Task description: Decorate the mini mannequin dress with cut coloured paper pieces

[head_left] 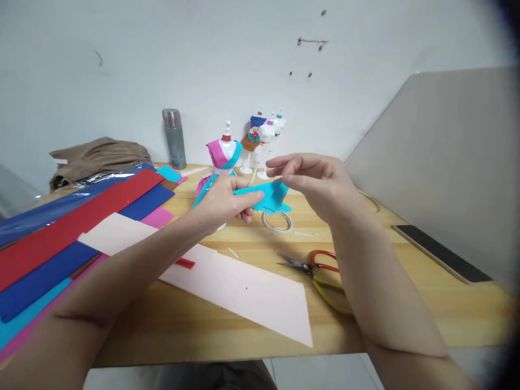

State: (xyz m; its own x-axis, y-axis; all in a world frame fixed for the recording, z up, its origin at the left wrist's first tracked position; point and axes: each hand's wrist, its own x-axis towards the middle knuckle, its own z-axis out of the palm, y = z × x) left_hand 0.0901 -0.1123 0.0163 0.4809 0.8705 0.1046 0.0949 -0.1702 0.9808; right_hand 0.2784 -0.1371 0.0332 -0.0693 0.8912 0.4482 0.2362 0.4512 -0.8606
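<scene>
Faintly patterned flask [175, 142]; handheld turquoise sheet [271, 196]

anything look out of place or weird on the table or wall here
Nothing looks spilled. The scissors look mismatched: one handle loop is red, the other yellow. Small white scraps lie loose on the table. The wall has several dark spots and a thin reddish strand.

Tabletop [455, 311] before phone [442, 254] lies free; nearest mannequin [221, 154] obstructs farther back.
</scene>
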